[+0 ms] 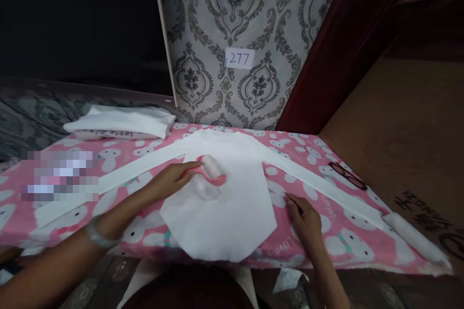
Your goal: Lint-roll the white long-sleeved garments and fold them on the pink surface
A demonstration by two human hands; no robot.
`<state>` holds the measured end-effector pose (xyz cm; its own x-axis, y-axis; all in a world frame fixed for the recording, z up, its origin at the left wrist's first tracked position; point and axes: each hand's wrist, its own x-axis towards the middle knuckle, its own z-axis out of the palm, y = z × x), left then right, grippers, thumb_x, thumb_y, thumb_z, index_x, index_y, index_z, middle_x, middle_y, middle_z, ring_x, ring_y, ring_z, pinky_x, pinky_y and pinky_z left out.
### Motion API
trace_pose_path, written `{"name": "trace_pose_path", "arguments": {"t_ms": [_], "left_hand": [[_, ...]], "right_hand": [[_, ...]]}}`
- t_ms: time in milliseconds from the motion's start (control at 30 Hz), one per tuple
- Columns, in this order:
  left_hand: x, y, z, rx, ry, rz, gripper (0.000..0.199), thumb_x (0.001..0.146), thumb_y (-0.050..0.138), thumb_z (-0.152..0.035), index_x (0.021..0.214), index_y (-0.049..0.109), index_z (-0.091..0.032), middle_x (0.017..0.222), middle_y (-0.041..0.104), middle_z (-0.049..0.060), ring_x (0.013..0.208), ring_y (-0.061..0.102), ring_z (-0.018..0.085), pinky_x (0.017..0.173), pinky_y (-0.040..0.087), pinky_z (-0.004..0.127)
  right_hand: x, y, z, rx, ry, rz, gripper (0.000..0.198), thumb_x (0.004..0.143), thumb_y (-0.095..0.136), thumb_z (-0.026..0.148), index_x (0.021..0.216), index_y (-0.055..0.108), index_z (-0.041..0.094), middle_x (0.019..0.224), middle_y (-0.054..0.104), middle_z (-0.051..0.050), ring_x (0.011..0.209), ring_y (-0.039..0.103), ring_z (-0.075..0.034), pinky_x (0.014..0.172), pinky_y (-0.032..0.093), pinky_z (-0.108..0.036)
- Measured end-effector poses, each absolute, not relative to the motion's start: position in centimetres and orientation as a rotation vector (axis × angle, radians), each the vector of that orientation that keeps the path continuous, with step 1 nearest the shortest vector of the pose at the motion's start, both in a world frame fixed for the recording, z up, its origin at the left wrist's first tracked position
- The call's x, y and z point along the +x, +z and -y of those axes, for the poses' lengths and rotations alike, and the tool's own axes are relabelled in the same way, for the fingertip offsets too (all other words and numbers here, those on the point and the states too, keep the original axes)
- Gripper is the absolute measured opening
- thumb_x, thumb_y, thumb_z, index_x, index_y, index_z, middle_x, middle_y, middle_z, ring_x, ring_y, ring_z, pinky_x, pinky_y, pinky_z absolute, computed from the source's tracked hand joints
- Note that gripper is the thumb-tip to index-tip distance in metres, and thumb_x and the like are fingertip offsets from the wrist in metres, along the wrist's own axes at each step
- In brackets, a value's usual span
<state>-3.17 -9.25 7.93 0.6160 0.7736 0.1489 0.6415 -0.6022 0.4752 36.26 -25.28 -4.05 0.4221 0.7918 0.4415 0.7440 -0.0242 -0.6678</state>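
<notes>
My left hand (177, 176) is closed round the pink handle of a lint roller (213, 168). The roller's white cylinder is over the upper middle of a white long-sleeved shirt (232, 217), which is spread flat with both sleeves stretched out sideways. To the right of the shirt's body, my right hand (304, 217) rests low over the pink patterned cloth (282, 251). Its thumb and fingers are drawn together; whether anything is between them cannot be made out.
Folded white clothing (123, 120) lies at the back left. A dark item with two loops (348, 176) is on the right, with a white roll (416, 239) by the right sleeve's end. A large dark screen (79, 24) stands behind. White paper (290, 280) shows below the front edge.
</notes>
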Motion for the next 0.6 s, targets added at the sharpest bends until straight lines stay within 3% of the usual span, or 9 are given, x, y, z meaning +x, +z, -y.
{"name": "trace_pose_path", "arguments": {"t_ms": [133, 267, 533, 600], "left_hand": [[4.0, 7.2, 7.3, 2.549, 0.341, -0.956, 0.048, 0.092, 0.040, -0.030, 0.136, 0.058, -0.022, 0.129, 0.068, 0.006, 0.112, 0.065, 0.023, 0.096, 0.047, 0.032], [4.6, 6.1, 7.2, 2.518, 0.301, -1.017, 0.050, 0.089, 0.043, -0.025, 0.137, 0.057, -0.023, 0.128, 0.069, 0.006, 0.108, 0.067, 0.023, 0.093, 0.049, 0.033], [-10.0, 6.4, 13.4, 2.323, 0.400, -1.286, 0.052, 0.092, 0.040, -0.052, 0.133, 0.061, -0.028, 0.133, 0.066, 0.001, 0.107, 0.067, 0.022, 0.088, 0.050, 0.028], [-12.9, 6.8, 14.7, 2.317, 0.430, -1.437, 0.059, 0.091, 0.034, -0.062, 0.128, 0.065, -0.029, 0.123, 0.071, -0.001, 0.100, 0.068, 0.022, 0.081, 0.052, 0.027]], "right_hand": [[36.2, -3.9, 25.3, -1.773, 0.077, 1.306, 0.046, 0.089, 0.048, 0.050, 0.102, 0.076, 0.017, 0.101, 0.075, -0.013, 0.092, 0.070, -0.028, 0.082, 0.056, -0.042], [36.3, -4.0, 25.4, -1.770, 0.082, 1.304, 0.044, 0.089, 0.049, 0.049, 0.103, 0.076, 0.018, 0.100, 0.075, -0.012, 0.092, 0.070, -0.027, 0.080, 0.056, -0.040], [36.5, -4.2, 25.5, -1.775, 0.082, 1.311, 0.041, 0.089, 0.050, 0.048, 0.104, 0.076, 0.019, 0.100, 0.074, -0.011, 0.091, 0.069, -0.027, 0.080, 0.055, -0.039], [36.5, -4.2, 25.5, -1.775, 0.086, 1.317, 0.041, 0.089, 0.051, 0.047, 0.103, 0.076, 0.019, 0.100, 0.074, -0.011, 0.091, 0.069, -0.026, 0.080, 0.054, -0.039]]}}
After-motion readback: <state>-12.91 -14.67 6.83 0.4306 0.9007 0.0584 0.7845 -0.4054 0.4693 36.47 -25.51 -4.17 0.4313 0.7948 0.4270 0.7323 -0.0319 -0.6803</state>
